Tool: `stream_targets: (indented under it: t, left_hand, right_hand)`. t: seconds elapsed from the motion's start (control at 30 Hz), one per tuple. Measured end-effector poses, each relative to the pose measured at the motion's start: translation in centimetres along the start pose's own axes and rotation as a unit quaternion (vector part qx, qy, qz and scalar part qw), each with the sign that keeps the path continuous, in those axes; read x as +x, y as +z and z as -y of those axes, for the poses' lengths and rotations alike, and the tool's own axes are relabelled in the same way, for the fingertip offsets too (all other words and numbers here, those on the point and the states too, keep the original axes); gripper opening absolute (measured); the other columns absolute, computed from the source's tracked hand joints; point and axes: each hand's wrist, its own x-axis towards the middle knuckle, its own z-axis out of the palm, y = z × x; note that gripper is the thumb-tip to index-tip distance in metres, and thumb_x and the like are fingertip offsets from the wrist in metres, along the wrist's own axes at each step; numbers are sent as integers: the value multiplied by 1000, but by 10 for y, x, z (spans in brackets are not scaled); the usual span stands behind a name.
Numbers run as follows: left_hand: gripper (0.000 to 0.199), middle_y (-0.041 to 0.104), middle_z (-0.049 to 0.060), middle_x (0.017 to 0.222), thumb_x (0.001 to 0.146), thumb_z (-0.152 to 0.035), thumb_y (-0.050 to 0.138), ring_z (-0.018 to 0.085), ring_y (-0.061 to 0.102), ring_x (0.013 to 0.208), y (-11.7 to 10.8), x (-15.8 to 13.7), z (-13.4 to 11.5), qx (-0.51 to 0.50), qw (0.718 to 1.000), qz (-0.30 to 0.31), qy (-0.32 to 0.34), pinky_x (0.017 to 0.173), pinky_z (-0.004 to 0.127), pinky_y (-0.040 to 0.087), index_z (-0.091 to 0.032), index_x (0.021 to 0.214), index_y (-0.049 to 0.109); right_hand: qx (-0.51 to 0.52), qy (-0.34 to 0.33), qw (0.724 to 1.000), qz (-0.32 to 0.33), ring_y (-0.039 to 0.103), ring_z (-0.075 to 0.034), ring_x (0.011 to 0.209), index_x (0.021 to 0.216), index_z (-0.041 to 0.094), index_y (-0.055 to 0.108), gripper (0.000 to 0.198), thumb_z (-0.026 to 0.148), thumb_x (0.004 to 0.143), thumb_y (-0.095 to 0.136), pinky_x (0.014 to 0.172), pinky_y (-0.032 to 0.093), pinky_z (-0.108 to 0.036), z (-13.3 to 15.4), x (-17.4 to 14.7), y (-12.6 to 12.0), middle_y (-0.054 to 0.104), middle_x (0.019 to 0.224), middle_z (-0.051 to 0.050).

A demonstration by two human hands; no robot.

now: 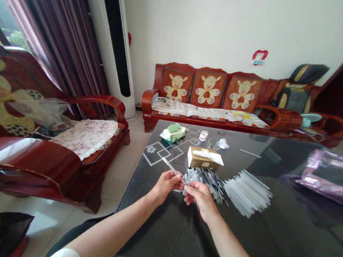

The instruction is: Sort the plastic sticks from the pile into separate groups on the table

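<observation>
A slim translucent white tube (169,165) slants up and to the left out of my left hand (167,184), whose fingers are closed around it. My right hand (198,196) is pinched at the tube's near end, almost touching the left fingertips. Whether a smaller part sits between those right fingers is hidden. Just beyond my right hand lies a heap of thin black and whitish sticks (211,184), too small to tell apart. To its right, many similar translucent tubes (248,193) lie side by side in a loose stack.
On the dark glossy table (159,238) stand a gold tissue box (203,159), a green-and-white wipes pack (173,133), a small white cup (203,135) and crumpled tissue (223,143). One loose tube (249,153) lies farther back. A purple plastic bag (333,180) lies right.
</observation>
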Motion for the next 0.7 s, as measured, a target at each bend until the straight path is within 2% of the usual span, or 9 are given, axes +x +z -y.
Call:
stream_targets:
  t: [0.13,0.33,0.47,0.57,0.7]
  left_hand:
    - [41,66,5,70,68,-44,77,12,61,59,2,-1,-1,-1,1000,8,3,64,26,50,-11,84,61]
    - [39,66,5,71,68,-42,77,12,62,59,-1,1,0,5,1000,-5,2,64,26,50,-10,85,60]
    - [39,67,5,71,70,-43,75,12,61,58,-6,3,-2,14,1000,-24,10,63,25,50,-11,86,60]
    - [39,67,5,71,69,-43,75,12,61,57,-9,4,-4,16,999,-42,11,60,24,50,-11,85,60]
    - [40,67,6,71,69,-44,75,12,62,59,-10,2,-3,20,999,-43,-6,61,25,51,-11,85,60]
  right_hand:
    - [1,24,999,25,55,-12,39,74,14,60,44,57,80,56,35,41,-21,0,-1,1,61,53,-1]
    - [-15,-13,1000,13,57,-10,43,71,14,58,31,42,72,70,38,42,-19,-5,0,-1,62,56,0]
    - [-57,-23,998,9,57,-11,43,69,14,59,30,42,73,67,37,41,-20,-2,1,-9,63,56,-1]
    - [-107,-25,994,-24,57,-11,42,70,13,62,31,44,75,63,37,40,-20,8,3,-29,63,56,-2]
    - [-195,-30,975,-100,56,-11,43,73,14,64,29,42,77,57,38,39,-20,21,4,-76,64,59,-2]
